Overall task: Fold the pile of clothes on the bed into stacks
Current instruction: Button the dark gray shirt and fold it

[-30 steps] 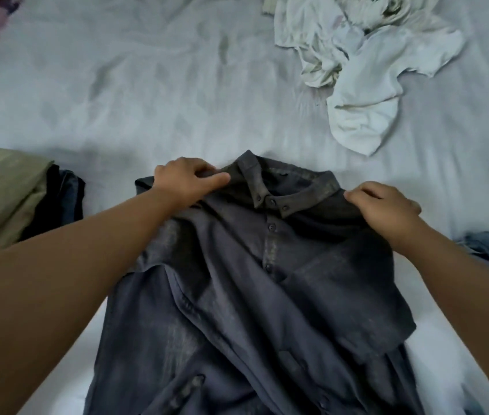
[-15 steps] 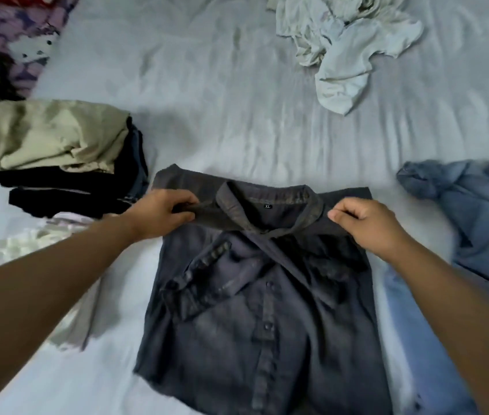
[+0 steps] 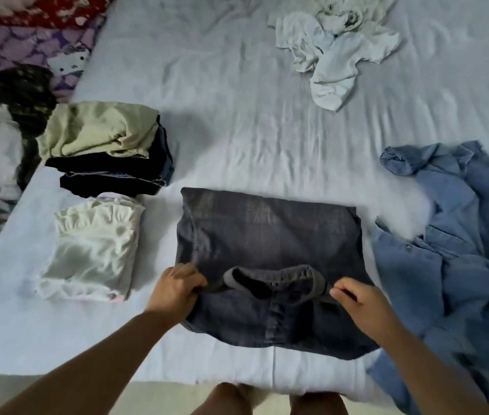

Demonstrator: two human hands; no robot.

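Note:
A dark grey button shirt point(image 3: 267, 235) lies folded over on the pale bed sheet point(image 3: 222, 100), its collar turned toward me. My left hand point(image 3: 177, 286) pinches the shirt's shoulder left of the collar. On the other side of the collar my right hand point(image 3: 357, 298) pinches the right shoulder. A stack of folded clothes point(image 3: 102, 145) with an olive piece on top sits at the left, and a folded white frilled garment point(image 3: 93, 250) lies in front of it. An unfolded blue denim shirt point(image 3: 453, 250) lies at the right. Crumpled white clothes point(image 3: 336, 46) lie at the far right.
Purple and red patterned bedding point(image 3: 27, 40) and a dark garment point(image 3: 18, 91) lie at the far left. The bed's near edge runs just below the grey shirt, with pale floor point(image 3: 153, 399) and my legs beneath it.
My hands pulled the collar end of the grey shirt toward me, folding the shirt over on itself. The view shifted back, showing more of the bed.

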